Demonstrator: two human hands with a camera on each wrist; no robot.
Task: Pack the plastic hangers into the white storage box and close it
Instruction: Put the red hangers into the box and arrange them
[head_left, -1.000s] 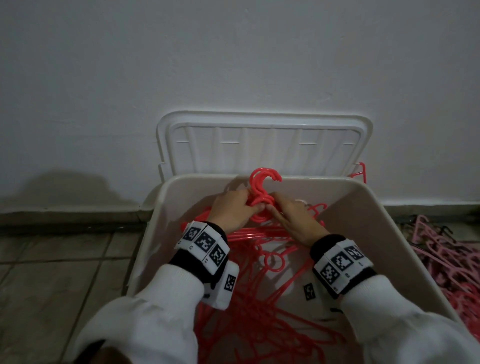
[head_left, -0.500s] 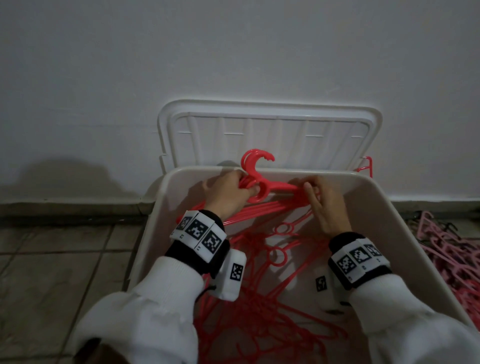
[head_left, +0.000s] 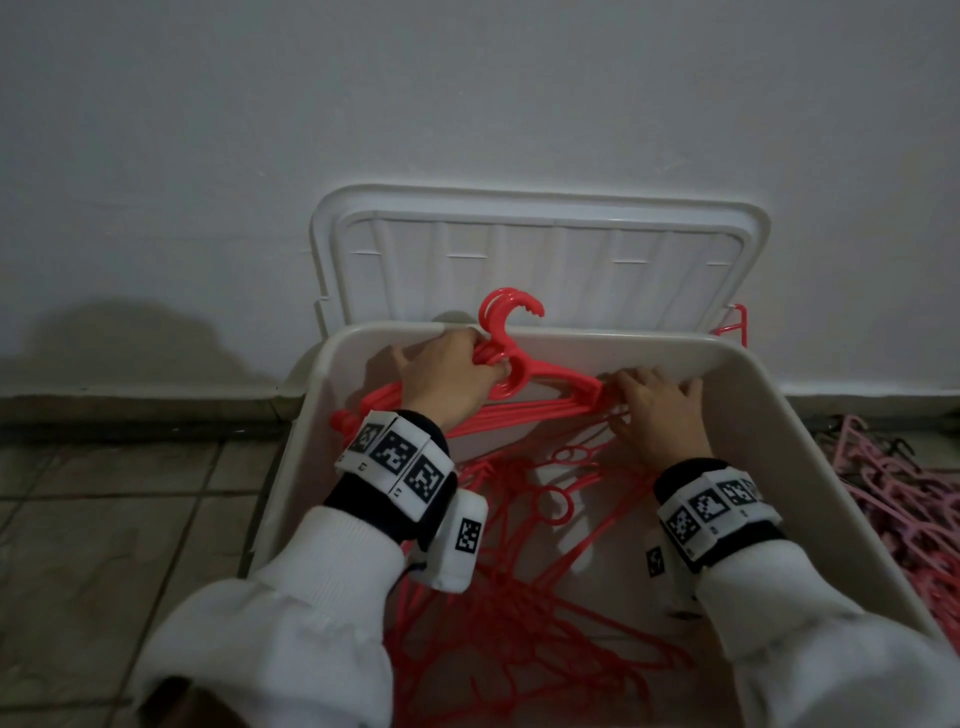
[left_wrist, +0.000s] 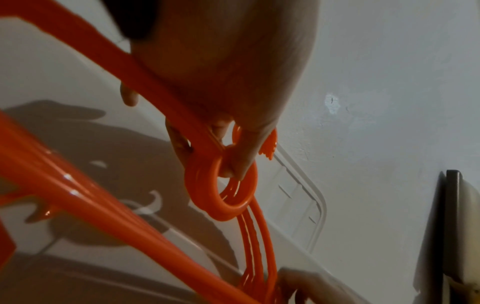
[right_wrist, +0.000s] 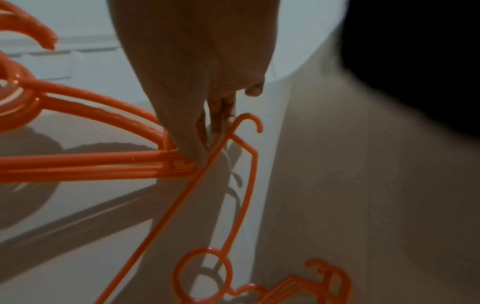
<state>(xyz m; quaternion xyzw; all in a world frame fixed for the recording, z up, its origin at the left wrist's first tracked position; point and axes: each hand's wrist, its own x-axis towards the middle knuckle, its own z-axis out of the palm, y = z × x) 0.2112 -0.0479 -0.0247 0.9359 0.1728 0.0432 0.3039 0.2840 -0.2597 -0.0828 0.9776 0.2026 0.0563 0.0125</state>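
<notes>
— While both hands work inside the white storage box (head_left: 810, 431), where is the bundle?

— At twelve o'clock, against the far wall. My left hand (head_left: 447, 376) is clenched round the necks of the red hangers (head_left: 550, 387); my right hand (head_left: 657, 410) pinches their end at three o'clock.

— Which way do they lie?

— Long axis nine to three, hooks up toward the open lid (head_left: 540, 249). Lowering looks next.
</notes>
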